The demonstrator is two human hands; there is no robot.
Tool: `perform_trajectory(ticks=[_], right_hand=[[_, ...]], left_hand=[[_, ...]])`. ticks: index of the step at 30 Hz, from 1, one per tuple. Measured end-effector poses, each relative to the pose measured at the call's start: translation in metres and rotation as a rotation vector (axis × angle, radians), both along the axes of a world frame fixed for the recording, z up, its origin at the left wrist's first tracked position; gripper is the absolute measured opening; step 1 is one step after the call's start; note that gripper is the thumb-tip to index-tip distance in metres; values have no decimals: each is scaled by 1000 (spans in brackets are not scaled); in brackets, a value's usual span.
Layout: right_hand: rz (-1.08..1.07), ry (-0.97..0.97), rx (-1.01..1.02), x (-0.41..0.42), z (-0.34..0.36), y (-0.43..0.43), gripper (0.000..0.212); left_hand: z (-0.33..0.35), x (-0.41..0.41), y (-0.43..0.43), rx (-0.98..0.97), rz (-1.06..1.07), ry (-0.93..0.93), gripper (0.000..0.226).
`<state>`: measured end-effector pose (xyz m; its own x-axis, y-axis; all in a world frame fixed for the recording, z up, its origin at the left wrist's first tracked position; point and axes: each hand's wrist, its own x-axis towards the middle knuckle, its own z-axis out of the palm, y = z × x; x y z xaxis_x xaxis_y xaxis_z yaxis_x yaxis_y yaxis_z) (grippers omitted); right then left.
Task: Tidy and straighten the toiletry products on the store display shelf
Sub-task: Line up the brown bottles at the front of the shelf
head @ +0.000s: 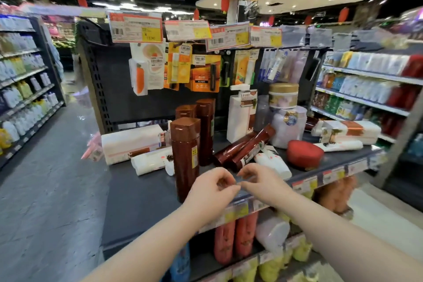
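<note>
Both hands are curling at frame centre, your left hand [211, 189] and right hand [263, 182] touching fingertips; whether they are pinching anything is unclear. Just beyond, on the shelf [137, 190], brown tubes [246, 147] are lying toppled: probably light, glossy and slippery, so be gripping mid-body.

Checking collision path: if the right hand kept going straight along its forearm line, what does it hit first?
Likely the left hand, fingertips nearly touching the right hand; beyond it the upright brown bottle. Depth unclear.
</note>
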<state>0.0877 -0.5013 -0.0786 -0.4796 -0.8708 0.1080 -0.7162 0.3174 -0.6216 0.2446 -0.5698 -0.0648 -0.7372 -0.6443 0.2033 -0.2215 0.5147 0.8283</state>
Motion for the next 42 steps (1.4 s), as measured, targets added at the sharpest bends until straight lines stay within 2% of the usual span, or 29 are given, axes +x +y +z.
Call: perform_trajectory(ticks=[8,14,17,21,26,29,32,34,36,38,39,42], right_hand=[[-168,71,31,-72,14,28,11],[-88,127,23,-124,17,5,20],[-15,136,-6,-144,15,-6,22],[80,97,-38,-165,13,-18,23],[170,63,-64,-173,13,-32,22],[218,55,-64,-176,16,-34,18],[236,-8,-96,-177,22,-38,7],[272,-219,-135,-172,30,-40,11],[390,-552,-142,-163,37,-44,23],[563,-877,-152,-154,41,-48,36],[637,-975,-167,-149,43,-50,38],[826,-1083,-146,-138,48,-57,40]], left_hand=[[-16,-75,-5,-180,55,-146,38],[-14,-142,-27,-412,270,-359,58],[-17,-171,-38,-445,349,-430,63],[-31,-193,-46,-494,457,-498,63],[-36,-198,-50,-516,527,-501,45],[-30,-191,-50,-405,553,-379,42],[-20,-171,-45,-91,496,-76,49],[-10,-155,-36,230,371,174,49],[-5,-141,-27,444,249,332,41],[-1,-130,-18,567,155,405,34],[1,-125,-14,615,112,423,35],[5,-110,-9,681,41,423,41]])
